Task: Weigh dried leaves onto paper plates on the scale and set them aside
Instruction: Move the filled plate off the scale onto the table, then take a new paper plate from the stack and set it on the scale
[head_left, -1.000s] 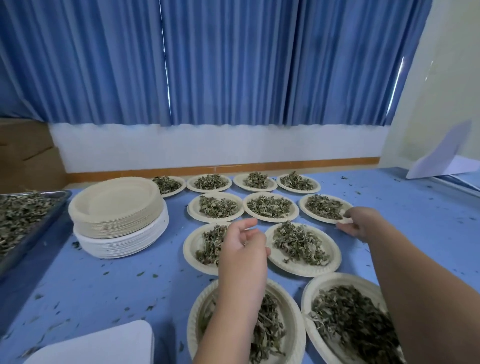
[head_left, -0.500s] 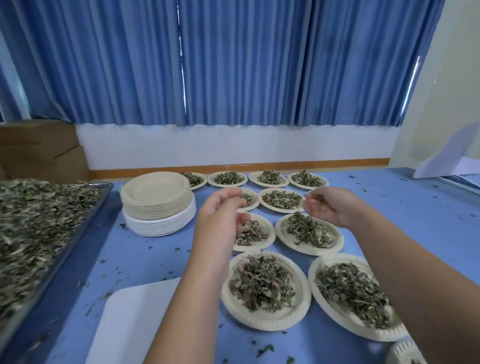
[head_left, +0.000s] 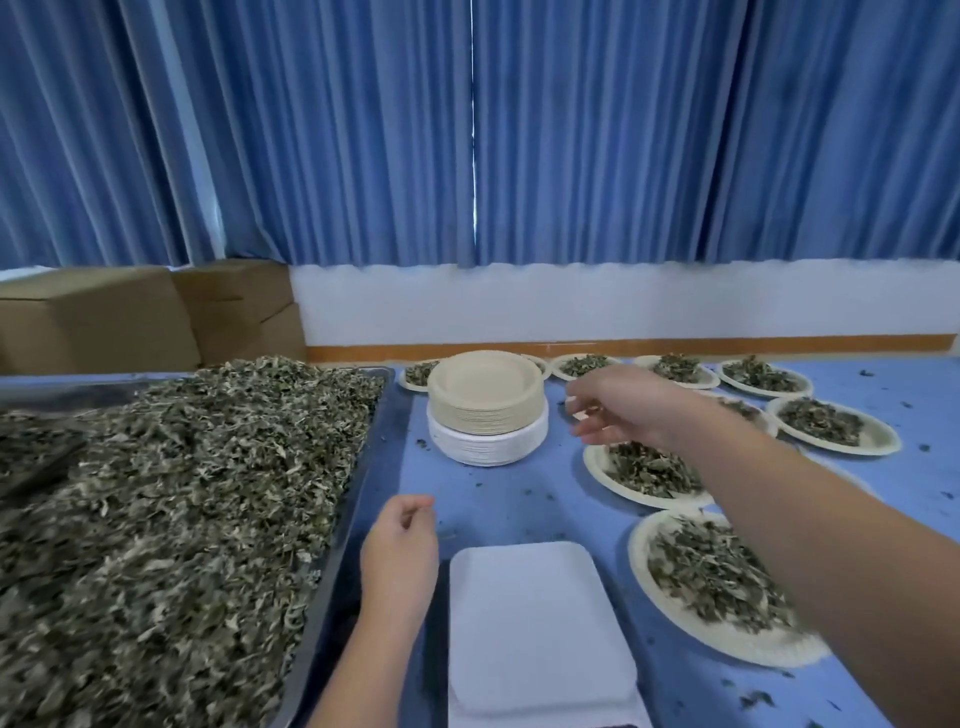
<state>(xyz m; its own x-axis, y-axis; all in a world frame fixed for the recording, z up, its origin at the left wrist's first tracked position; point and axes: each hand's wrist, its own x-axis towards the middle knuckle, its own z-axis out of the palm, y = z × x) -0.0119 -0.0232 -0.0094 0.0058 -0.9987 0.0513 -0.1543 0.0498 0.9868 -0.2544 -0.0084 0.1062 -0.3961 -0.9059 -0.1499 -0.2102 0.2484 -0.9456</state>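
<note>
The right hand (head_left: 618, 410), fingers loose and empty, reaches toward the plate stack (head_left: 485, 397) behind the bare scale (head_left: 530, 623), the left hand (head_left: 400, 540) curled loosely on nothing beside the leaves (head_left: 182, 493); nested plates might lift 2 together, skewing the weight.

No legible text, number, label or brand in my view; nothing readable on white rectangular scale platform (head_left: 530, 623) or brown cardboard boxes (head_left: 104, 317).

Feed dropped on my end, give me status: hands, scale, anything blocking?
Right hand open, stretched toward plate stack. Left hand loosely curled, nothing seen in it, beside scale. Scale top bare, no plate on it. Nothing blocking the stack.
</note>
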